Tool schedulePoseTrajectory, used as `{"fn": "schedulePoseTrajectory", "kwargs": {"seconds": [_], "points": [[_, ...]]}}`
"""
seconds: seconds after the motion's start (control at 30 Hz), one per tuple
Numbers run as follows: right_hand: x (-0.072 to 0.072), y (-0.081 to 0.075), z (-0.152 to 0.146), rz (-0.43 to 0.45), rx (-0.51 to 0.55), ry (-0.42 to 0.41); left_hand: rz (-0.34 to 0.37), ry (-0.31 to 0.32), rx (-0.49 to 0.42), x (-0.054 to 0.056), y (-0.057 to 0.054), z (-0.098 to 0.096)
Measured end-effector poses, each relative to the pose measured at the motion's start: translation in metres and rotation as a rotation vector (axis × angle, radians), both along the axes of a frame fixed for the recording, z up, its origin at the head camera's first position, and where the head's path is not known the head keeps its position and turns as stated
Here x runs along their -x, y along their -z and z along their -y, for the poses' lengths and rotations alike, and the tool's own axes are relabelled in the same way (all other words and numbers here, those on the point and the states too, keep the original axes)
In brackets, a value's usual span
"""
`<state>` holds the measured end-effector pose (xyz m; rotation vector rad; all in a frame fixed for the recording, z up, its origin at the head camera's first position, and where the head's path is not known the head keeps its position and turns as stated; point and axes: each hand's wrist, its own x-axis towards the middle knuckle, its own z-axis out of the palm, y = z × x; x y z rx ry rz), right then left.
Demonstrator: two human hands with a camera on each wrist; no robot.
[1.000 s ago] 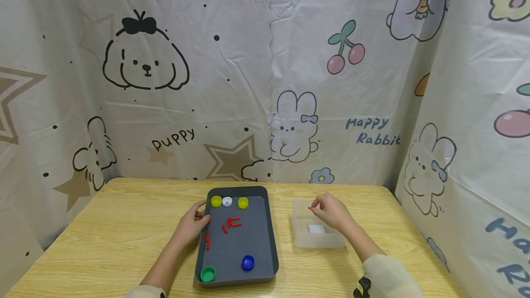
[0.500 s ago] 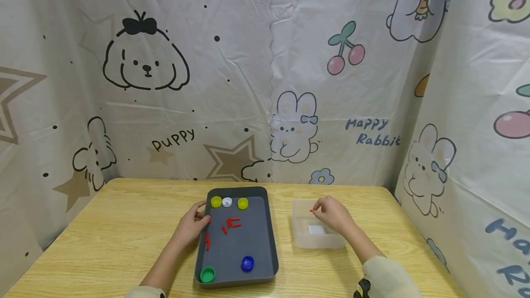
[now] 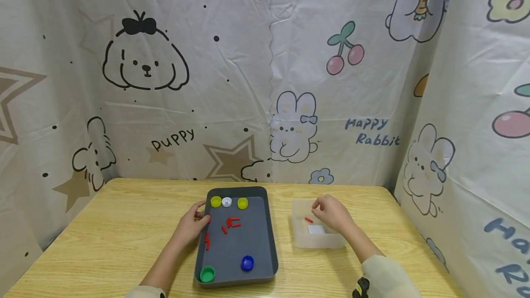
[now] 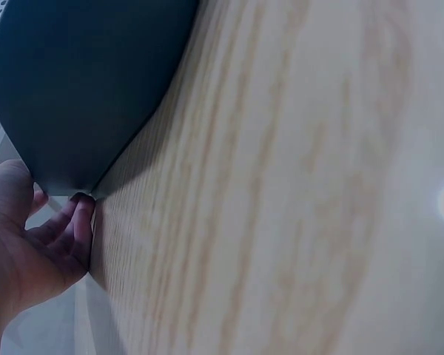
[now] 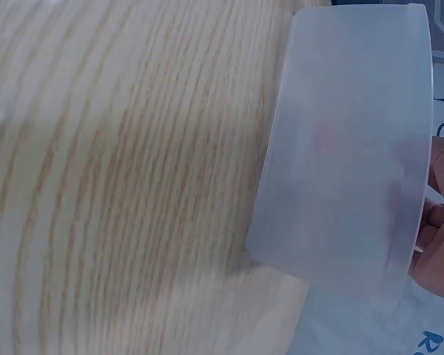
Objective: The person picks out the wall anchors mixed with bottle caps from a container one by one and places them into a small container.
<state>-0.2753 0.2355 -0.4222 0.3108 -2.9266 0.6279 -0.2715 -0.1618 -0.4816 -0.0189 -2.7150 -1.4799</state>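
In the head view my left hand (image 3: 193, 223) grips the left rim of a dark grey tray (image 3: 261, 238), thumb over the edge and fingers outside. The left wrist view shows that hand (image 4: 48, 244) at the tray's outer wall (image 4: 89, 81). My right hand (image 3: 333, 214) is over a translucent divided box (image 3: 319, 242), holding nothing I can see. A short red stick (image 3: 308, 220) is just below its fingertips, apart from them, within the box's outline. In the right wrist view the box wall (image 5: 340, 148) partly hides the right hand (image 5: 440, 244).
Several red sticks (image 3: 236, 225) lie in the tray. Two yellow caps (image 3: 242, 203) and a white one (image 3: 227, 202) sit at its far end; a green cap (image 3: 207, 274) and a blue cap (image 3: 247, 263) are near the front. A white piece (image 3: 316, 229) lies in the box.
The red stick pinched by my right hand has been let go and is now lower, apart from the fingers. My left hand and the tray have stayed put.
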Motion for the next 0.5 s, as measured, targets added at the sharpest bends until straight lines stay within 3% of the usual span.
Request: {"fn": "schedulePoseTrajectory", "kwargs": {"seconds": [0.5], "points": [[-0.002, -0.015, 0.025, -0.04, 0.064, -0.069, 0.006, 0.007, -0.014, 0.0, 0.001, 0.001]]}}
